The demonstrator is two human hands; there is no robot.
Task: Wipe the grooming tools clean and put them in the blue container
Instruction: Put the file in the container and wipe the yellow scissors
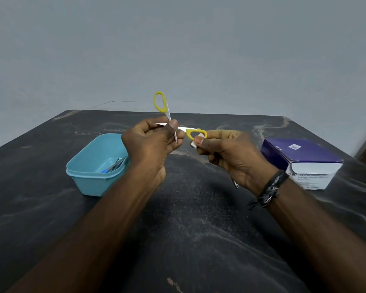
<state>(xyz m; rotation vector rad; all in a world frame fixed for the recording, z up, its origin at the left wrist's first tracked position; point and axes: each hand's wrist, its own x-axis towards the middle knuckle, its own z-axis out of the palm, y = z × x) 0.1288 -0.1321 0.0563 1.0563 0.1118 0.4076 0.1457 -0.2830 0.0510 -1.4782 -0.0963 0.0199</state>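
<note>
- The scissors are held in the air above the dark table, between the two hands, with the blades spread wide apart.
- The left hand is curled around the scissors near the pivot; the thumb is pressed on the crossing of the blades.
- One yellow handle is pointed up and away, above the left hand; the other yellow handle is pointed to the right, at the fingertips of the right hand.
- A small white wipe is pinched between the thumb and fingers of the right hand, and it is touching the lower yellow handle.
- One blade tip is seen to the left of the left thumb, the other is pointed down beside the left fingers.
- The blue container is placed on the table, to the left of the left hand and below it; some thin tools are lying inside.
- A purple and white box is placed on the table at the right of the right hand.
- A dark bracelet is worn on the right wrist.
</note>
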